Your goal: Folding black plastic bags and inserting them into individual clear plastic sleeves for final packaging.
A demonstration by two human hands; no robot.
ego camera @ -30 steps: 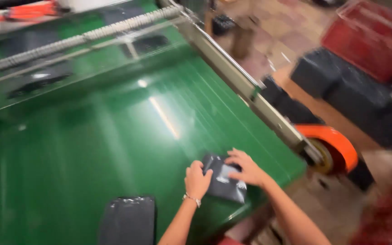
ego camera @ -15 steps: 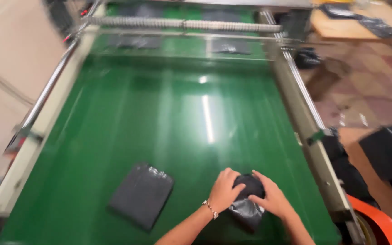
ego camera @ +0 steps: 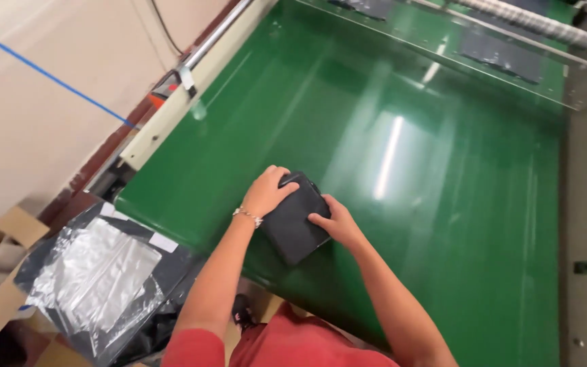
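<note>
Red fabric of the person's shirt [ego camera: 307, 346] fills the bottom centre of the frame, and both bare forearms reach up from it. At the lower left, off the belt, lies a heap of clear crinkled plastic bags on dark sheets [ego camera: 96, 278], with brown cardboard [ego camera: 8, 231] at the frame's left edge. Just above the near edge of the wide green conveyor belt [ego camera: 443, 204], slightly left of centre, sits a small dark grey folded packet in glossy wrap [ego camera: 295, 217], lying flat and turned at an angle. The left hand [ego camera: 270, 190], with a thin bracelet at the wrist, is laid over the packet's upper left corner, fingers curled down onto it. The right hand [ego camera: 338, 223] presses its fingers against the packet's right edge, so the packet is held between the two hands. Farther up, a pale metal side rail [ego camera: 191, 95] runs along the belt's left side, and flat dark packets [ego camera: 501, 53] lie under a clear guard at the upper right.
</note>
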